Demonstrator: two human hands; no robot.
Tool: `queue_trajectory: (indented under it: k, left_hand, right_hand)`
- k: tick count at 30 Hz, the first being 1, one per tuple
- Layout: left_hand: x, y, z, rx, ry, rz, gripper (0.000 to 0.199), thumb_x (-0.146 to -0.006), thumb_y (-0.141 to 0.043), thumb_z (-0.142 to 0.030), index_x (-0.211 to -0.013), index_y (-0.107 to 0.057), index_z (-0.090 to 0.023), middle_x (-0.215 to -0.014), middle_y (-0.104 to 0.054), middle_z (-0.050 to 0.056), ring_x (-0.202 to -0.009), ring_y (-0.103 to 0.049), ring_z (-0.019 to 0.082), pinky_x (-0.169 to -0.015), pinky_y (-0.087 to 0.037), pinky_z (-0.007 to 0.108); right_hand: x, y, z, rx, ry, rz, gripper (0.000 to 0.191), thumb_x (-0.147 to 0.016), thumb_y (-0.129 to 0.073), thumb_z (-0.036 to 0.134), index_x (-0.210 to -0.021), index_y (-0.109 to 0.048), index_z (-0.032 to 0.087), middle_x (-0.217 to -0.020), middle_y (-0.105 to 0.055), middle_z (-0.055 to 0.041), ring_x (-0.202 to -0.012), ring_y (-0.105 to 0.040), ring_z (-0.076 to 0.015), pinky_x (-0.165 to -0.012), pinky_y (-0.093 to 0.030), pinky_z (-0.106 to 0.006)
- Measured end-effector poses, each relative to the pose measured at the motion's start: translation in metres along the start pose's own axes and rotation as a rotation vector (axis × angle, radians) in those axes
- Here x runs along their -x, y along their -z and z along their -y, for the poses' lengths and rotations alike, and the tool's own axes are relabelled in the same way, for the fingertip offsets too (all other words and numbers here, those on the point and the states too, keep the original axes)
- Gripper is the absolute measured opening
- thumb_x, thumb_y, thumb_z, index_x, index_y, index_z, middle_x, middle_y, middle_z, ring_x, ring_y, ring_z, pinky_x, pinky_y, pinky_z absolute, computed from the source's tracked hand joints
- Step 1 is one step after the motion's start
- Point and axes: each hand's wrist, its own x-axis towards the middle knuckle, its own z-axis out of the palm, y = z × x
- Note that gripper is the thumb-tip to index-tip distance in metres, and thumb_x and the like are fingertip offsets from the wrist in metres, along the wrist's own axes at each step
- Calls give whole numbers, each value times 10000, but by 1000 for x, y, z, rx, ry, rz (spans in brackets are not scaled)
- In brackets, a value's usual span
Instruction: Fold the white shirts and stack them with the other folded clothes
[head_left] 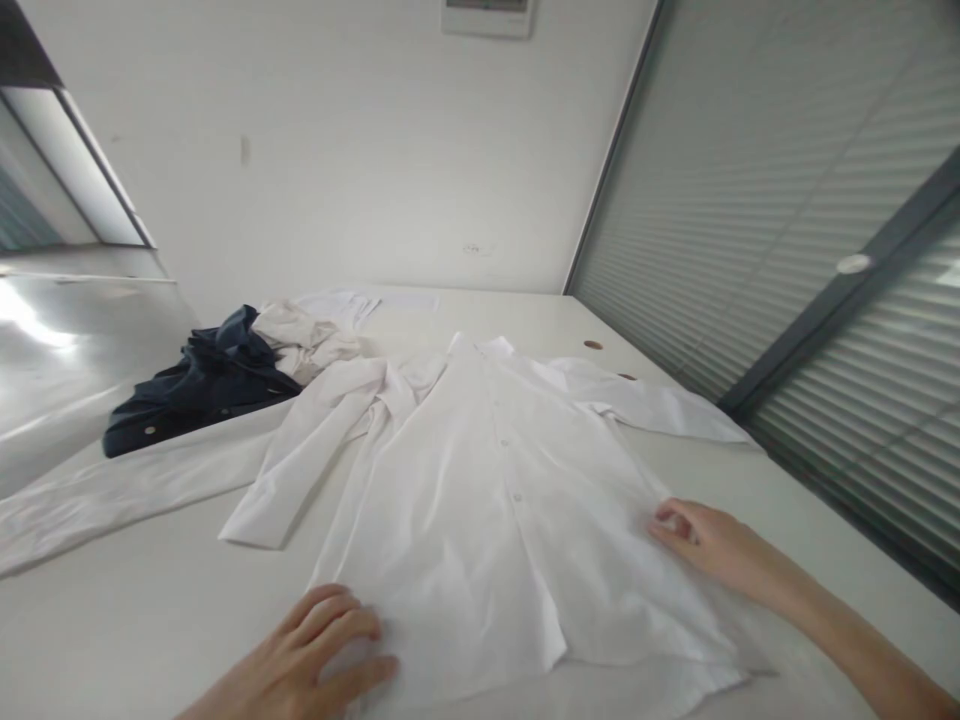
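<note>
A white button-up shirt [450, 520] lies front side up on the table, its collar at the far end and its hem toward me. One sleeve reaches out to the right; the left sleeve is bent back toward me. My left hand [319, 650] rests at the shirt's lower left edge, fingers slightly bent and apart, thumb on the cloth. At the shirt's right side edge, my right hand [694, 535] has thumb and fingers pinched together on the fabric.
Left of the shirt, a dark navy garment [210, 375] lies crumpled beside a cream garment [307, 340]. Another white cloth [135, 490] stretches along the left side of the white table [187, 590]. A glass partition with blinds [750, 230] borders the right edge. A wall stands behind.
</note>
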Motion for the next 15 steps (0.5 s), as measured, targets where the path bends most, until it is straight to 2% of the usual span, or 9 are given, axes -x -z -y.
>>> queue_trajectory:
  k: [5, 8, 11, 15]
  left_hand:
    - [15, 4, 2, 47, 91, -53, 390, -814, -686, -219, -1168, -657, -378, -1125, -697, 6, -1049, -631, 209, -929, -542, 314]
    - [21, 8, 1, 49, 106, -100, 282, -878, -622, -211, -1107, -679, -367, -1085, -708, 2, -999, -665, 175, -871, -566, 256]
    - [25, 3, -2, 61, 133, -133, 243, -926, -543, -198, -1085, -677, -323, -1104, -708, 19, -984, -689, 160, -824, -577, 209]
    - [23, -8, -6, 115, 169, -174, 218, -968, -472, -180, -1089, -640, -247, -1187, -693, 69, -1049, -694, 171, -890, -573, 228]
  right_hand:
    - [46, -6, -17, -35, -104, 14, 463, -785, -469, 689, -603, -566, 274, -622, -676, -62, -644, -669, -282, -641, -481, -374]
    - [59, -5, -18, -91, -127, 17, 510, -775, -450, 728, -592, -590, 273, -632, -688, -76, -659, -673, -297, -661, -487, -393]
    - [65, -8, -21, -121, -139, 5, 533, -741, -465, 752, -592, -620, 265, -660, -704, -92, -683, -678, -313, -678, -496, -408]
    - [67, -14, -22, -161, -106, 27, 526, -727, -471, 745, -563, -600, 263, -628, -683, -80, -655, -660, -302, -650, -496, -399]
